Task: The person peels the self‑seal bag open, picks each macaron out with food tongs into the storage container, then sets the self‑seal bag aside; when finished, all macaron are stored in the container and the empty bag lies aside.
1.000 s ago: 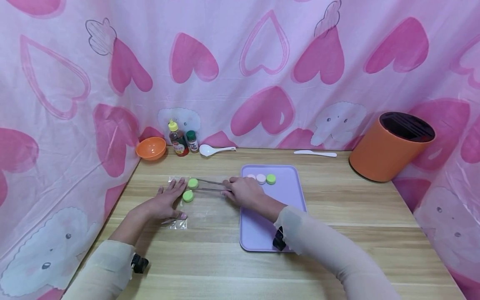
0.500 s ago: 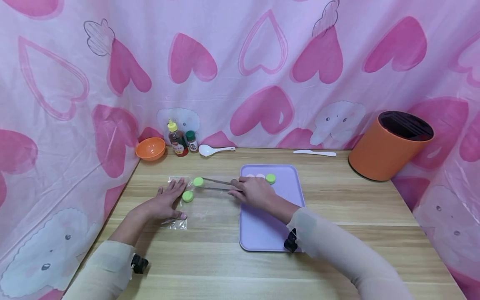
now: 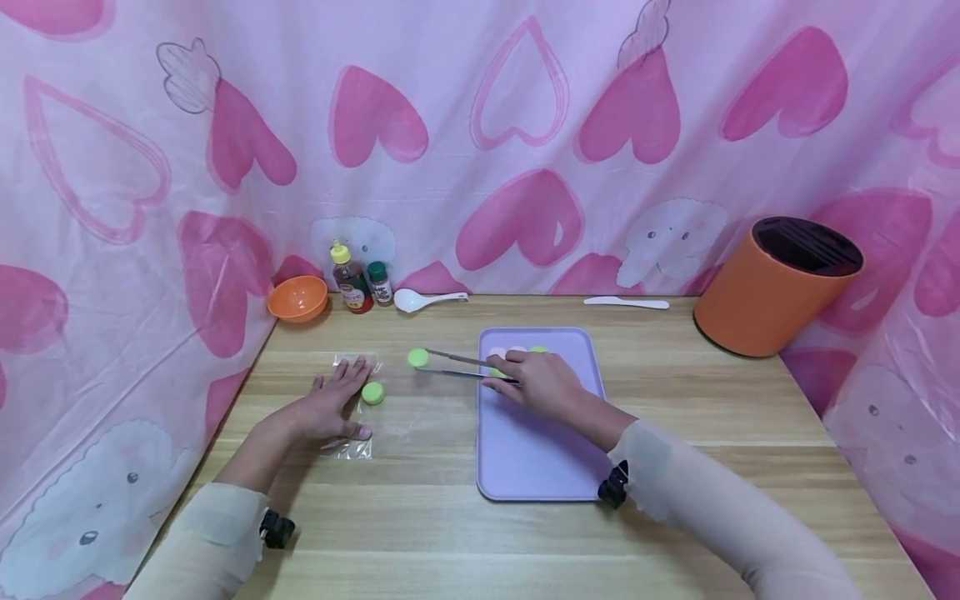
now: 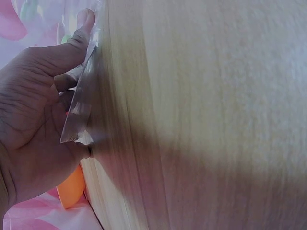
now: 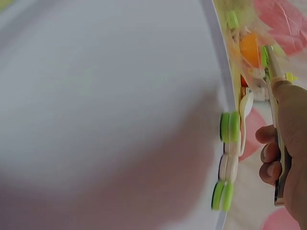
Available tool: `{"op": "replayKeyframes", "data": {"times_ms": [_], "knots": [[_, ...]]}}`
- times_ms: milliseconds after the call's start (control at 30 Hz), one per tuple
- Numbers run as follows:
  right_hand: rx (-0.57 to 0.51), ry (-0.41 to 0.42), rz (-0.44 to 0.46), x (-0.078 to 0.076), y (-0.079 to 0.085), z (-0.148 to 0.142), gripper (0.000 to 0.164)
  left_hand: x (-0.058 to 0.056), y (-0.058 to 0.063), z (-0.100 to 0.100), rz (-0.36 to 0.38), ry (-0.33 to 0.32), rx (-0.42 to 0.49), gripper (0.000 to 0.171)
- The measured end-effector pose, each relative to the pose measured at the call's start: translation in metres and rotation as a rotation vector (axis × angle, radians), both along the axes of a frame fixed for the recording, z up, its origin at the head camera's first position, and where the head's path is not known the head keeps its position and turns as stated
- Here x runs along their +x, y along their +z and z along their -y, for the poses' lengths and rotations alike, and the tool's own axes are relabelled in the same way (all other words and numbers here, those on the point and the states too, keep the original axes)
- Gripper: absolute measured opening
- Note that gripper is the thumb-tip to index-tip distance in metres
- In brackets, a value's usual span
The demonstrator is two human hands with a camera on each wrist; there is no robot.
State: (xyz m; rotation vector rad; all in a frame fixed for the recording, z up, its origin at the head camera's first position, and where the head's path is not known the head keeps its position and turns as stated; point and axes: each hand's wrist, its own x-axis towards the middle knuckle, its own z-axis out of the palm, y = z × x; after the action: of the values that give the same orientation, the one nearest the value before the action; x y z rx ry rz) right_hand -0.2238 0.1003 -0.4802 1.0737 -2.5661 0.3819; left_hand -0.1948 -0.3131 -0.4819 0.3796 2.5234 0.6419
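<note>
My right hand (image 3: 542,383) grips a pair of metal tongs (image 3: 453,357) that reach left past the tray's edge. Between the tong tips is a green macaron (image 3: 417,357), over the clear plastic bag (image 3: 408,417). The fingers of my left hand (image 3: 330,407) are spread on the bag's left end. Beside them, a second green macaron (image 3: 373,393) lies within the bag. Green macarons (image 5: 229,127) and pale pink macarons (image 5: 228,167) sit along the far edge of the lilac tray (image 3: 536,467), partly covered by my right hand in the head view.
At the back left stand an orange bowl (image 3: 297,299), a yellow-capped squeeze bottle (image 3: 352,282) and a green-capped jar (image 3: 380,284). A white spoon (image 3: 420,301) and a white knife (image 3: 626,303) lie along the back. An orange knife block (image 3: 772,292) stands back right.
My right hand has drawn the tongs to the right, and the green macaron at their tips has come away from the other one. My left hand has stayed on the bag.
</note>
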Motion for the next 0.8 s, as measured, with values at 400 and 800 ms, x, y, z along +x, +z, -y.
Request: {"op": "replayKeyframes", "data": {"times_ms": [400, 800], "knots": [[-0.036, 0.008, -0.046, 0.003, 0.003, -0.036, 0.039, 0.001, 0.001, 0.000, 0.018, 0.010, 0.000, 0.124], [-0.001, -0.035, -0.070, 0.009, 0.004, -0.070, 0.038, 0.001, 0.000, 0.001, 0.000, 0.003, -0.010, 0.124]]}}
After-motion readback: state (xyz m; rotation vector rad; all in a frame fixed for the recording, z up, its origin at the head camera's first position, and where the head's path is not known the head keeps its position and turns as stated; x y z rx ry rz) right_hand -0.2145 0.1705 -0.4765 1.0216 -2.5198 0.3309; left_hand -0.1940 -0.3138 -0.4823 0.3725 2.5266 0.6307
